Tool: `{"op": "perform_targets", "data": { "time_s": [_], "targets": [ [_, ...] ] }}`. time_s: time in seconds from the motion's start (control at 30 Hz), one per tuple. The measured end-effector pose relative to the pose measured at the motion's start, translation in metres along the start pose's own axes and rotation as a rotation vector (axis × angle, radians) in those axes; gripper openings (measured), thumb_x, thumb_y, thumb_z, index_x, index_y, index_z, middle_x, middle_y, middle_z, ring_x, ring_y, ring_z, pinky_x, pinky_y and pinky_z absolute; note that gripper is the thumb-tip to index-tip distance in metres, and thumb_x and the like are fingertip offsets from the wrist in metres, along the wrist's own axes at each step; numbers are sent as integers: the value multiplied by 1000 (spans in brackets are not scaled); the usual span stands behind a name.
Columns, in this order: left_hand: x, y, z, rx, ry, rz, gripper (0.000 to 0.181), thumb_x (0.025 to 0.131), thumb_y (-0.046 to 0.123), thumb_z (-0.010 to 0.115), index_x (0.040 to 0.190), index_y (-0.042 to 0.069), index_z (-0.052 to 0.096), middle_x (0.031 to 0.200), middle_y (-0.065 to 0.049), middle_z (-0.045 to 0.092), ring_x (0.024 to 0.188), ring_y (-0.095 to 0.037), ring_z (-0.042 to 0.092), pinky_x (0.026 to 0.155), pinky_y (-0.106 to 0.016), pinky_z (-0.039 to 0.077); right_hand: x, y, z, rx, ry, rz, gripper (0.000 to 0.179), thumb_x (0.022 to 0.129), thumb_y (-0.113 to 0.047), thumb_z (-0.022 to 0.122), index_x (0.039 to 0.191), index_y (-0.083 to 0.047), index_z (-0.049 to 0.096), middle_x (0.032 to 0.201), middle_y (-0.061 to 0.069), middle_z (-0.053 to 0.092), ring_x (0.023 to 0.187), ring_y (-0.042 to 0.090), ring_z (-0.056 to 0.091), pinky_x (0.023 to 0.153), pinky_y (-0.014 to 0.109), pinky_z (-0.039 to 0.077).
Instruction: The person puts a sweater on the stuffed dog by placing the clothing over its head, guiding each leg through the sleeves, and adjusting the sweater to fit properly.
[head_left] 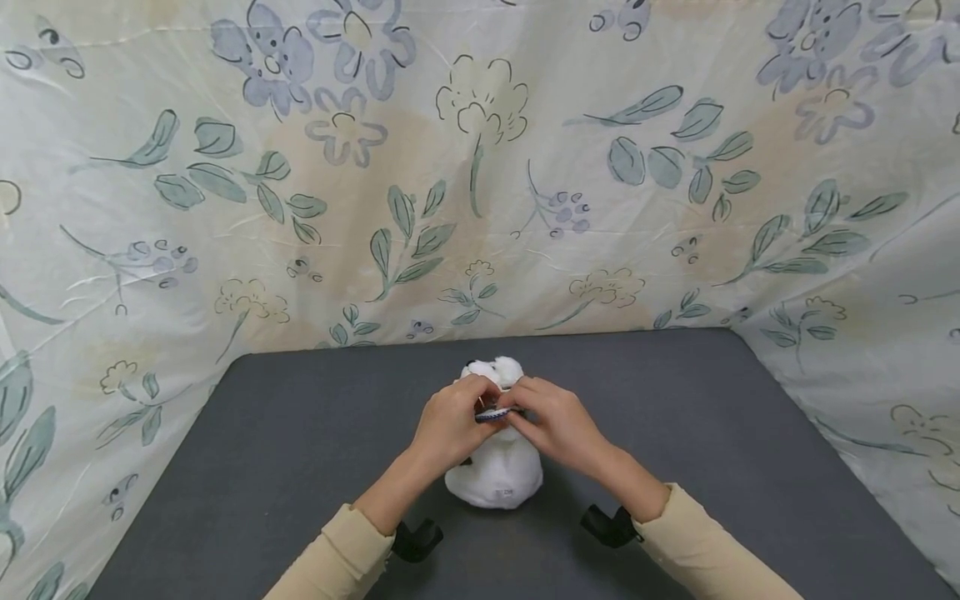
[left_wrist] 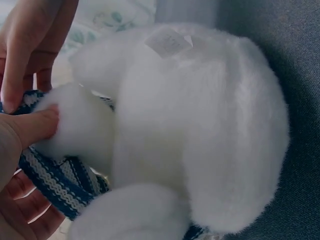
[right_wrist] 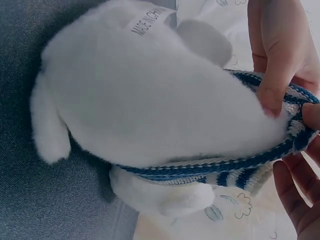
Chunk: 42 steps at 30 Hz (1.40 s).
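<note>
A white plush toy [head_left: 495, 471] sits on the table with its tagged side toward me. A blue-and-white striped knit garment [right_wrist: 240, 165] runs along its upper body. My left hand [head_left: 450, 421] and right hand [head_left: 553, 417] meet at the toy's upper part, each pinching the garment's edge. In the left wrist view, the left thumb [left_wrist: 35, 126] presses against a rounded white part of the plush, which the knit band surrounds. The left hand's thumb also touches the white fur in the right wrist view. The toy's head [head_left: 491, 368] shows just beyond the hands, partly hidden by them.
The dark grey table [head_left: 322, 433] extends around the toy. A floral cloth [head_left: 420, 208] hangs behind it and along both sides. Black wrist mounts [head_left: 417, 540] sit below both forearms, close to the table. A white label [right_wrist: 150, 20] sticks out of the toy's lower back.
</note>
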<state>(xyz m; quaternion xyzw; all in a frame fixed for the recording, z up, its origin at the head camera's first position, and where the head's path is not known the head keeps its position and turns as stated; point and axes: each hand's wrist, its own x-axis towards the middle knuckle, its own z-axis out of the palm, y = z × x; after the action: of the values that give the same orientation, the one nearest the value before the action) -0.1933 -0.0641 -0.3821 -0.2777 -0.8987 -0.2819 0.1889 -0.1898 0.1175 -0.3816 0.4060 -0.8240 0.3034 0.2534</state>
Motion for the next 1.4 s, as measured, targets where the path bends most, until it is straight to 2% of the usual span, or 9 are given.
{"op": "perform_targets", "data": {
  "time_s": [0.13,0.33,0.53,0.6,0.8,1.0,1.17,1.3,1.4],
  "targets": [
    [0,0,1,18,9,-7,27,70,25,81,84,18,59,81,6,55,63,-4,52,52,-17,40,-2,0,0,-27,10,-34,17,76,-5,73,86,-16,67,87,-6,61,75,5,53,61,18,44],
    [-2,-1,2,2,3,16,26,70,22,81,84,17,59,107,5,58,66,-4,56,52,-16,41,-4,0,0,-36,-2,-18,16,76,-7,74,85,-17,67,87,-7,61,74,4,53,60,17,44],
    [-2,0,2,3,-15,9,29,70,27,80,86,19,57,79,7,59,62,-5,53,51,-18,40,-7,3,0,-51,-22,7,19,76,-9,74,90,-17,65,92,-7,58,79,6,54,65,19,47],
    [-2,0,1,5,-22,2,29,71,28,80,85,18,56,77,7,57,61,-5,53,51,-18,39,-9,6,-1,-56,-35,35,21,77,-11,74,94,-16,63,95,-6,56,83,8,54,68,22,48],
    [-1,1,0,-6,-38,-19,30,70,27,80,87,18,56,80,7,60,63,-5,56,52,-18,41,-12,13,-5,-54,-101,156,36,78,-16,74,110,-13,58,103,-2,56,93,12,54,74,27,49],
    [-1,1,-2,-21,-71,-65,38,71,27,79,100,16,56,88,3,65,66,-7,58,55,-20,44,-14,19,-6,17,-228,287,35,80,-21,72,110,-13,57,99,-4,56,89,14,54,75,26,47],
    [0,0,-2,-19,-95,-66,46,73,27,78,111,16,57,99,2,65,70,-7,57,59,-21,45,-15,23,-2,107,-251,363,31,82,-20,70,109,-14,56,94,-4,53,83,18,52,70,27,46],
    [0,-1,-1,-20,-97,-56,39,72,26,78,106,16,61,95,4,62,68,-6,52,57,-19,42,-14,24,1,132,-211,352,25,80,-15,72,100,-16,57,96,-3,50,83,20,52,72,34,48],
    [-1,-2,-1,-24,-101,-55,34,72,27,79,99,16,61,89,5,58,67,-6,51,55,-18,41,-14,25,3,130,-177,303,24,78,-11,73,94,-17,57,97,-3,50,84,20,52,72,35,48]
  ]
}}
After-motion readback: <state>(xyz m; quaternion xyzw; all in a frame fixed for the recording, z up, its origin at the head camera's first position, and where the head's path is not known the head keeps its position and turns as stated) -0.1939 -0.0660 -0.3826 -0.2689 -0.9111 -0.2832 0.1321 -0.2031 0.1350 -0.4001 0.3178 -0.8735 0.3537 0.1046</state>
